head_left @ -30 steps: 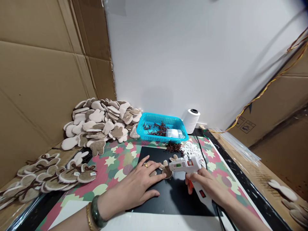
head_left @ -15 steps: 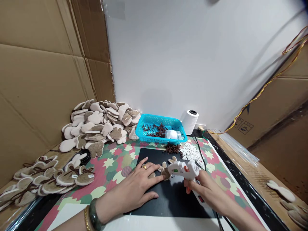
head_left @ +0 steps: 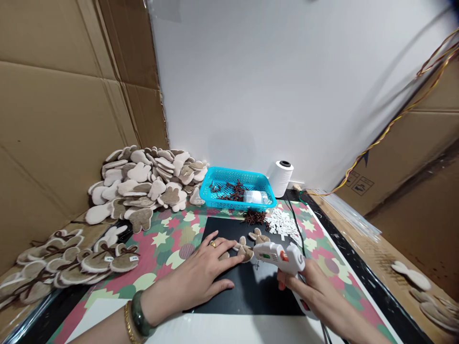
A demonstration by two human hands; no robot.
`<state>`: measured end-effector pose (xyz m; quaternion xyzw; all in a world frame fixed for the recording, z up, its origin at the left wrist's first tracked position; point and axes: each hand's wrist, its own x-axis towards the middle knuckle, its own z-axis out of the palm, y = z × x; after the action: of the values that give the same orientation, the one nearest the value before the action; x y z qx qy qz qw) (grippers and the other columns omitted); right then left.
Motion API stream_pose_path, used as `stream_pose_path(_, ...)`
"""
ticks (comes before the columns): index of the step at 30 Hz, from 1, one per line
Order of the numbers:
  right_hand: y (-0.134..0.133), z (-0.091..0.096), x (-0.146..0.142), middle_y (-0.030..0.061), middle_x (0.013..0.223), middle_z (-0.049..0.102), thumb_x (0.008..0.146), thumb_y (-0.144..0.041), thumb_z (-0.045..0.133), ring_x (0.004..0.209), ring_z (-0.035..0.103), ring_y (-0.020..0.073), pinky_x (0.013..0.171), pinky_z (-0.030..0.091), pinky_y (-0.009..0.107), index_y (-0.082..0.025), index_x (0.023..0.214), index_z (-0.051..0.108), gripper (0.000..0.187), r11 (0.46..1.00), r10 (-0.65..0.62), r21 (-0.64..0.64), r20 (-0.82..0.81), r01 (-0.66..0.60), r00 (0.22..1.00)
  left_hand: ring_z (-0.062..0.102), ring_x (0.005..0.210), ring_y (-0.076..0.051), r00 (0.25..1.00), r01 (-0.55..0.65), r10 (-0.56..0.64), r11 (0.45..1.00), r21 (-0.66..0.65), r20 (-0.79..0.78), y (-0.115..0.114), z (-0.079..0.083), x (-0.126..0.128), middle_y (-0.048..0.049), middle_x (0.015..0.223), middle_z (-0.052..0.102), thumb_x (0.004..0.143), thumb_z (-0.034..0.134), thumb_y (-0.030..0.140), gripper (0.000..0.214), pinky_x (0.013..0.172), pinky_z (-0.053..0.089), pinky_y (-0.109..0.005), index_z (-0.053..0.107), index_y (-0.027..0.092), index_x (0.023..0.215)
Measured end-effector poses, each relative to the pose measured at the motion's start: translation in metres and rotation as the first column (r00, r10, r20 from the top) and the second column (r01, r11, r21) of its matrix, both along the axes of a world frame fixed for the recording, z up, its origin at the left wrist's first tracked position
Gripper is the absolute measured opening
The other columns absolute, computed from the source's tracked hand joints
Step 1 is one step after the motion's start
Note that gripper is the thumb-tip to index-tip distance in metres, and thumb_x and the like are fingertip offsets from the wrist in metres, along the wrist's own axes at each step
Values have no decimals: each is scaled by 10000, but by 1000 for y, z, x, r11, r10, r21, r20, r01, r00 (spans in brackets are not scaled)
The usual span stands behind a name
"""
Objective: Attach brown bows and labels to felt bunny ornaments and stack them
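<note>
Left hand: open, spread flat on black mat; fingertips touching felt rabbit piece.
Right hand: clenched around white hot glue gun.
Glue gun nozzle: just beside felt rabbit piece.
Felt rabbit piece: on mat, mid-worktop.
Far edge: turquoise plastic basket, white thread cone.
Far-left corner: heap of felt pieces.

White hot glue gun in the right hand

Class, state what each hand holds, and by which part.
Right hand grips a white glue gun by its handle; the left hand lies flat, holding nothing.
</note>
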<state>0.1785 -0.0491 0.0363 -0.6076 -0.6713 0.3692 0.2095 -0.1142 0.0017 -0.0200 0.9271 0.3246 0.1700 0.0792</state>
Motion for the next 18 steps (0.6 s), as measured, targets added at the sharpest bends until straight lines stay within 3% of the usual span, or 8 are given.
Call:
stream_pose_path(11,2,-13,5,84,940,670,921,-567,494,925,606,290,847,468,412,-207,811,669,415,996,-31,-85,6,32,999,546,1317,-344,1000,3,-2,1000,6,-12,-1,4,1,-110,1453,566,951,671,345,568,1158,352,-671,495,367,1490)
stream_pose_path(18,2,-11,2,82,919,661,897,-601,479,889,602,283,816,473,420,-209,845,637,425,992,-35,-123,-19,32,999,540,1325,-356,1000,0,0,1000,4,-27,-2,6,2,-117,1452,566,939,691,326,593,1144,365,-682,487,361,1495)
